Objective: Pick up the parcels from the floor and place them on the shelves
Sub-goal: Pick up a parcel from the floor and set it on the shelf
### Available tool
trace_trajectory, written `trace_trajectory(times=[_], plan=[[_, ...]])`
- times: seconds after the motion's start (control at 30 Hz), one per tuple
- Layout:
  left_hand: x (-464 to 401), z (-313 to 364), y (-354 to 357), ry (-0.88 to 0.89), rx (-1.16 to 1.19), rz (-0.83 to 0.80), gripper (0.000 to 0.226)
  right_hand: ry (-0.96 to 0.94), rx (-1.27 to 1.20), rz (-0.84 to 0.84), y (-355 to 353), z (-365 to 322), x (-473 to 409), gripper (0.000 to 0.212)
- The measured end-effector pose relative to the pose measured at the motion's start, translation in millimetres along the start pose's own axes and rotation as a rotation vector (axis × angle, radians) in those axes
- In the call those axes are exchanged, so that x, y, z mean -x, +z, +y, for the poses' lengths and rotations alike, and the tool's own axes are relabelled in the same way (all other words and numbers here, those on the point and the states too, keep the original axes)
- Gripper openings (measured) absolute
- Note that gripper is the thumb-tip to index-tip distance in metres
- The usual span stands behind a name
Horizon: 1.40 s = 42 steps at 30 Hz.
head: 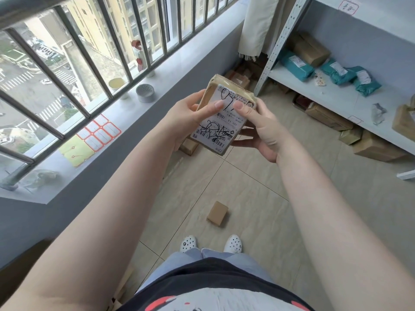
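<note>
Brown cardboard marks the nearest thing on the floor (258,180): a small box (217,213) lying on the beige tiles just ahead of a pair of white clogs (233,243). Higher up, both hands hold one parcel (224,117) in the air above the floor. The left hand (188,118) grips its left edge with the thumb pressed on the label; the right hand (258,129) has its fingers (241,142) curled underneath and its thumb on top. The white shipping label (221,124) carries barcodes, small print too blurred to read, and black marker scrawl. Beyond, to the right, the metal shelves (336,95) hold teal mailer bags (296,66) and brown boxes (311,49), with more boxes underneath. A red-framed tag (348,7) above bears handwriting I cannot read.
</note>
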<state>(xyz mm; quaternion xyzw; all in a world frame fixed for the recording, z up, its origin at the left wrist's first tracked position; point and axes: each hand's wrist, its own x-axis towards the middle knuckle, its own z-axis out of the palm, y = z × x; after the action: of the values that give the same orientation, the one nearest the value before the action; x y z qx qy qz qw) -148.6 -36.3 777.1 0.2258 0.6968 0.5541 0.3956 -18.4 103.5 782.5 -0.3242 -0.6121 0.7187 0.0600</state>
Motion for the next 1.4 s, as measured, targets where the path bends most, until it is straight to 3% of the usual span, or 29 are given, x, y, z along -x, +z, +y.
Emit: trace_trajectory(times=[0.1,0.17,0.23,0.33,0.43,0.5,0.6,0.73,0.8,0.93,1.07,1.23,1.27,1.4], plan=[[0.0,-6.7,2.2,-0.047,0.03,0.108,0.115,0.052,-0.148,0.033,1.4,1.0,-1.7,0.059],[1.2,-10.4,4.7,-0.088,0.115,0.202,0.125,0.072,-0.232,0.044,4.5,2.7,-3.5,0.067],[1.0,-12.6,7.1,-0.113,0.249,0.249,0.115,0.079,-0.284,0.055,6.6,5.1,-5.9,0.07],[-2.7,-12.5,5.5,-0.118,0.342,0.282,0.077,0.079,-0.179,0.124,5.5,3.9,-7.5,0.073],[-6.8,-10.0,-4.3,-0.1,0.312,0.284,0.08,0.014,0.041,0.172,-3.7,2.2,-12.8,0.107],[-7.8,-6.3,-10.4,-0.082,0.245,0.25,0.084,-0.04,0.149,0.143,-7.6,-0.3,-16.3,0.118],[-8.4,0.1,-12.3,-0.03,0.109,0.185,0.087,-0.085,0.242,0.076,-7.6,-4.8,-20.2,0.111],[-8.7,8.3,-8.7,0.013,0.081,0.164,0.098,-0.089,0.177,0.086,-8.7,-3.3,-22.0,0.083],[-10.9,6.9,-4.7,0.005,0.094,0.208,0.108,-0.069,0.094,0.118,-6.9,-1.0,-21.4,0.074],[-11.1,-1.8,11.1,-0.022,0.164,0.386,0.126,-0.031,-0.133,0.197,1.8,5.1,-23.4,0.077],[-6.9,-8.7,22.9,-0.176,0.256,0.336,0.123,0.009,-0.291,0.207,13.5,5.5,-19.9,0.041],[-6.5,-9.1,22.3,-0.181,0.379,0.247,0.076,0.043,-0.304,0.151,17.2,12.0,-18.1,0.019],[-6.2,-8.5,20.6,-0.166,0.395,0.236,0.07,0.056,-0.265,0.155,16.6,13.0,-18.0,0.023],[-4.5,-5.0,11.1,-0.126,0.397,0.161,0.056,0.037,-0.095,0.198,13.3,15.7,-19.3,0.084]])
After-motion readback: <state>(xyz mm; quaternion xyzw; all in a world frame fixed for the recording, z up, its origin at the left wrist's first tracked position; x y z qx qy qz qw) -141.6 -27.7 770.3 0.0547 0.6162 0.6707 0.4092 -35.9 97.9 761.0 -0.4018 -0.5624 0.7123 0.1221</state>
